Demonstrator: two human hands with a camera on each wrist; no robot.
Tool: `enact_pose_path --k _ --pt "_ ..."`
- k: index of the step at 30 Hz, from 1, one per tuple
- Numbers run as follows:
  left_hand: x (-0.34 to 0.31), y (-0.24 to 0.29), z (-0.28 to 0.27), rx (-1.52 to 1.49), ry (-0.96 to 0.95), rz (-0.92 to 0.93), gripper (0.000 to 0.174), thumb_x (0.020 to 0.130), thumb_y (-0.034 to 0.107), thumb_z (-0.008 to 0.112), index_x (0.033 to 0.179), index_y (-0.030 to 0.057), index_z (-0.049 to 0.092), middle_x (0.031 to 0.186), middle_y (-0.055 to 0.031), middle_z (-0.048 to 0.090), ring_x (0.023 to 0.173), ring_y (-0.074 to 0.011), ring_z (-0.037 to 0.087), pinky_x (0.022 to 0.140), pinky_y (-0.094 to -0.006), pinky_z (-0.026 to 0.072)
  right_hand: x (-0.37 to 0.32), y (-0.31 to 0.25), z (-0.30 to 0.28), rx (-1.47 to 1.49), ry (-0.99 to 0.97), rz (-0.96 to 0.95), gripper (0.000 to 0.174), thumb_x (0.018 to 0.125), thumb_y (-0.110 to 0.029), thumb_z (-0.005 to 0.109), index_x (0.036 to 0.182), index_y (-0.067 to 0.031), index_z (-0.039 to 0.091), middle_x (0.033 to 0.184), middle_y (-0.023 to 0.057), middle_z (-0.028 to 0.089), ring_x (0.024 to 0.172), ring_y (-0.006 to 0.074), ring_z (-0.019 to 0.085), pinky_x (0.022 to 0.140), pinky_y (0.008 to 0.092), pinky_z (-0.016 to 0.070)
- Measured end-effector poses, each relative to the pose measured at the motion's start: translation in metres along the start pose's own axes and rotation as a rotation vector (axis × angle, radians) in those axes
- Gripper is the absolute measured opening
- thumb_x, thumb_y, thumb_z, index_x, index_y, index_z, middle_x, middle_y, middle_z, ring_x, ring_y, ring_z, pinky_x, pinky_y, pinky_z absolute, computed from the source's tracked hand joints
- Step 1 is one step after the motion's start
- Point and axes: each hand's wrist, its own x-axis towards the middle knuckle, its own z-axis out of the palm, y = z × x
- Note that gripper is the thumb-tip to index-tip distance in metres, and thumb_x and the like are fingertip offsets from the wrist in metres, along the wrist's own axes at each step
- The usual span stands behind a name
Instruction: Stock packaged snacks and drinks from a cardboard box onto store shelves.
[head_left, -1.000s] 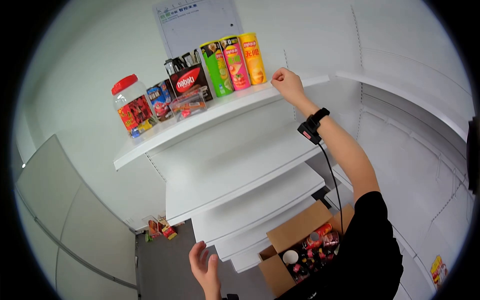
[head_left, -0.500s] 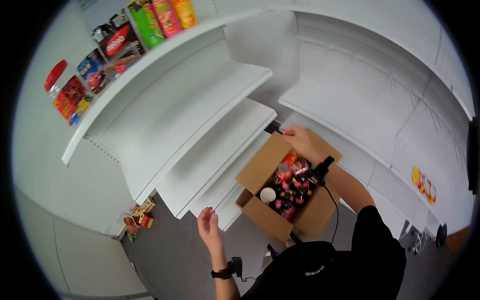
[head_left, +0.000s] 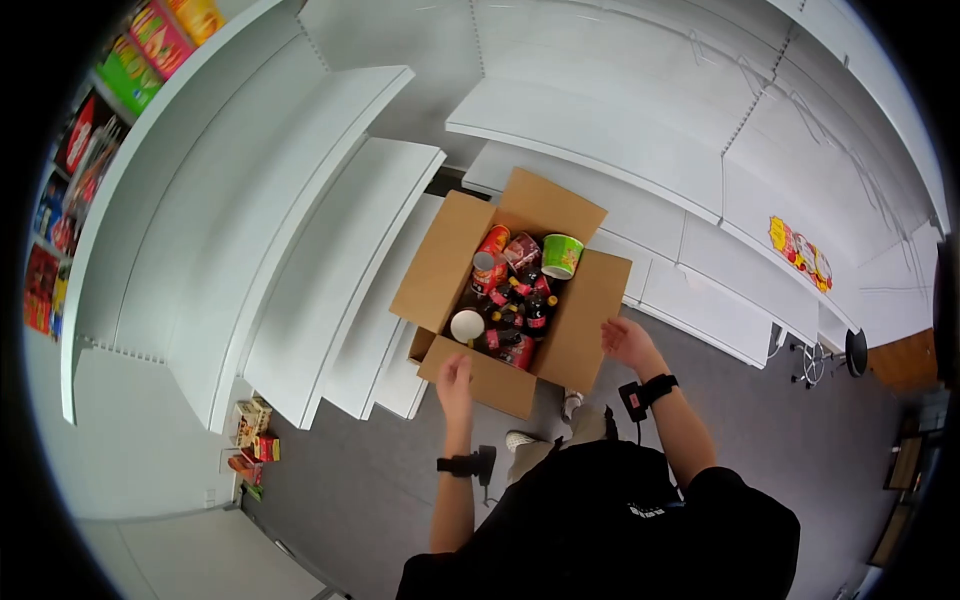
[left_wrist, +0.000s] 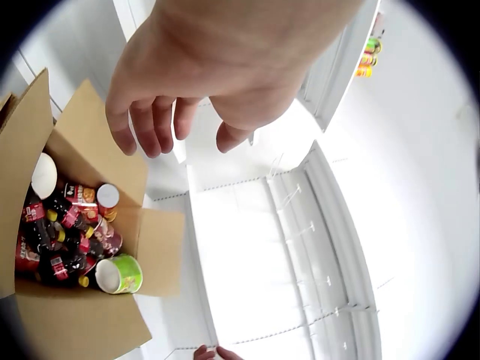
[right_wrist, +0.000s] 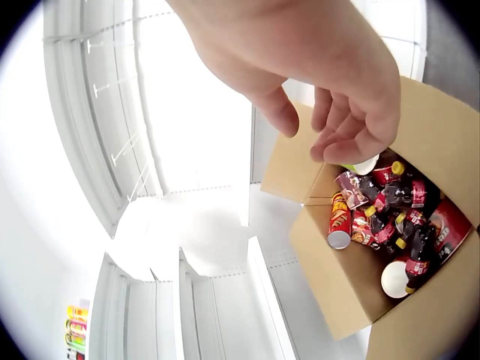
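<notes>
An open cardboard box [head_left: 440, 262] stands below me, its flaps spread. Inside lie several small dark bottles [head_left: 537, 312] with yellow caps, a red canister [right_wrist: 340, 221], a green tub [head_left: 562, 257] and a tub with a white round top [head_left: 467, 325]. My left hand [head_left: 456, 390] hovers over the near left flap, fingers loosely bent and holding nothing. Beside the right flap is my right hand [head_left: 630, 343], also holding nothing, its fingers [right_wrist: 352, 135] relaxed and partly curled in the right wrist view.
White tiered shelves [head_left: 330, 250] rise on the left, with snack canisters [head_left: 160, 40] and packets along the top one. More white shelving [head_left: 600, 150] runs behind the box. Small boxes [head_left: 255, 430] sit on the floor at left; a wheeled chair base [head_left: 815, 365] stands at right.
My right hand has come down from the top shelf, beside the yellow canister, past the box's far side to its right flap. My head view has swung down and right.
</notes>
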Motion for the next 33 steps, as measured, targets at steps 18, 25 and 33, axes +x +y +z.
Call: enact_pose_path --k 18,25,33 --pt "0.220 -0.130 0.108 0.446 0.091 -0.416 0.040 0.077 0.040 0.069 0.088 0.0025 0.060 0.055 -0.0028 0.048 0.042 -0.0144 0.045 0.037 -0.0287 0.0342 0.105 -0.126 -0.056 0.135 0.081 0.151 0.017 0.086 -0.017 0.061 0.097 -0.0047 0.057 0.093 0.0085 0.062 0.081 0.0223 0.057 0.071 0.0350 0.0489" --pt "0.331 -0.184 0.132 0.474 0.165 -0.331 0.079 0.069 0.046 0.075 0.117 -0.0110 0.047 0.099 -0.0199 0.060 0.081 -0.0275 0.060 0.072 -0.0356 0.0478 0.095 -0.147 -0.098 0.120 0.152 0.126 0.018 0.086 -0.016 0.061 0.099 -0.0050 0.057 0.094 0.0088 0.062 0.083 0.0221 0.058 0.074 0.0367 0.0498" --pt "0.349 -0.178 0.166 0.317 0.312 -0.319 0.060 0.070 0.044 0.075 0.102 -0.0027 0.055 0.078 -0.0098 0.060 0.064 -0.0177 0.056 0.060 -0.0330 0.0474 0.067 -0.160 -0.139 0.069 0.327 0.139 0.022 0.085 -0.017 0.062 0.102 -0.0034 0.056 0.099 0.0106 0.061 0.087 0.0217 0.057 0.075 0.0361 0.0501"
